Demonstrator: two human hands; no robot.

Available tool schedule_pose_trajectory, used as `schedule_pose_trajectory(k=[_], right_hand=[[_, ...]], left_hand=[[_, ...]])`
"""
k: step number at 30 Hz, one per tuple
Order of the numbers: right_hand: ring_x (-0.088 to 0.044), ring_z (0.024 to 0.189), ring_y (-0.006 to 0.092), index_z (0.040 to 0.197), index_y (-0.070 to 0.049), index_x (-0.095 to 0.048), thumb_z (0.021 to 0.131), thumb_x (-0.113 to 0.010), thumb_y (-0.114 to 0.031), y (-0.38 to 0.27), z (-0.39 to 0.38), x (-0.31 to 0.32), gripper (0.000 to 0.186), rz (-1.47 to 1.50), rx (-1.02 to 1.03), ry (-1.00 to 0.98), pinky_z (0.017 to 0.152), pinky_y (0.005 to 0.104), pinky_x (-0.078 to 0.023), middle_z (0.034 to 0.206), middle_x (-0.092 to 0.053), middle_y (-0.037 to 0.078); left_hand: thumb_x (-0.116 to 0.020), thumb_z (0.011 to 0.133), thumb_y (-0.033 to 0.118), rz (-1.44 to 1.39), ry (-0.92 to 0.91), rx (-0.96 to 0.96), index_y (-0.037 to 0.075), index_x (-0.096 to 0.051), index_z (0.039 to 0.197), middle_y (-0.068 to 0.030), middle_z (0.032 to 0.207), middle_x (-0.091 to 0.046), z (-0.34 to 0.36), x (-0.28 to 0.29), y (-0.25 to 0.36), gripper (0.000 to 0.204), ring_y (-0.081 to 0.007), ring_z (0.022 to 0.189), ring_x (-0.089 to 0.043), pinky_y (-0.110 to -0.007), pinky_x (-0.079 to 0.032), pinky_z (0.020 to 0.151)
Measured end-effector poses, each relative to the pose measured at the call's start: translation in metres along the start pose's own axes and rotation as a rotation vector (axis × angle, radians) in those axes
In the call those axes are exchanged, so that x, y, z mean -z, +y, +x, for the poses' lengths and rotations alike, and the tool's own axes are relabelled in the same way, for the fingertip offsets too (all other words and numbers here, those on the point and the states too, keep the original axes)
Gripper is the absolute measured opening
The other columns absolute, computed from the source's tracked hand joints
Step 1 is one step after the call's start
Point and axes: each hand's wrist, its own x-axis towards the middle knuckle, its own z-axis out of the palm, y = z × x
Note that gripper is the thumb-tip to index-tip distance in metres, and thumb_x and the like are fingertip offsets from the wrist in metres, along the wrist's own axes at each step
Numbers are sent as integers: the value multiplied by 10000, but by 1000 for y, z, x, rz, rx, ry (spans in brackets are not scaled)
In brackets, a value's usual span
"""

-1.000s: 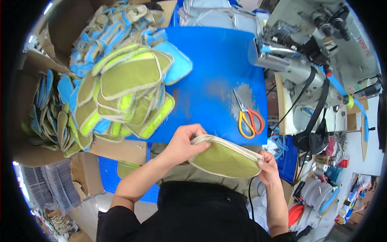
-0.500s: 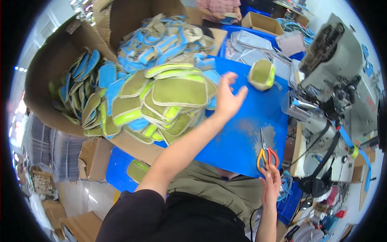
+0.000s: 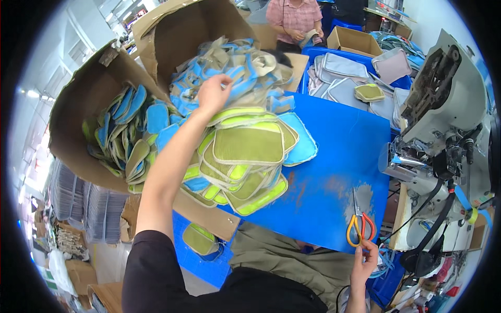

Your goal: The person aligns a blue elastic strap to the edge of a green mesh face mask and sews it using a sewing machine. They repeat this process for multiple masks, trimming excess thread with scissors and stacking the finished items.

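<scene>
My left hand (image 3: 213, 94) reaches over a tangled pile of blue and beige strips (image 3: 239, 68), fingers bent and apart. Beside it lies a heap of olive-green mesh pieces with pale edging and lime stripes (image 3: 248, 143), mixed with blue ones (image 3: 302, 135). My right hand (image 3: 364, 261) is at the front edge of the blue work surface (image 3: 339, 130), fingers loosely curved at the orange and yellow handles of scissors (image 3: 360, 227). A single green pouch (image 3: 369, 93) lies on grey pieces in a blue tray (image 3: 321, 52) at the back.
Two open cardboard boxes (image 3: 68, 130) stand left, above stacked grey sheets (image 3: 99, 208). A sewing machine (image 3: 438, 104) occupies the right. A person in a pink checked shirt (image 3: 289, 18) handles fabric behind the tray, near a small carton (image 3: 352, 41). A blue crate (image 3: 185, 261) sits below.
The green pouch left both my hands and now lies in the back tray. My left hand moved up and left to the strips; my right hand dropped to the scissor handles. The view shifted.
</scene>
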Motion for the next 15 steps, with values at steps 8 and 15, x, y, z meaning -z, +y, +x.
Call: schedule_pose_trajectory(k=[8, 15], right_hand=[[-619, 971, 222, 1057, -7, -670, 872, -710, -22, -23, 20, -14, 189, -141, 53, -92, 794, 323, -475, 1108, -662, 133], [-600, 914, 180, 1033, -6, -670, 881, -688, 7, -32, 15, 6, 153, -215, 83, -95, 764, 288, -467, 1065, -658, 118]], left_hand=[[-623, 855, 64, 401, -49, -529, 131, -715, 1139, -134, 1294, -628, 96, -117, 15, 307, -382, 1051, -689, -489, -575, 871], [-636, 907, 138, -82, -71, -305, 49, -703, 955, -122, 905, -689, 155, -85, -4, 121, -259, 884, -675, -409, -535, 762]])
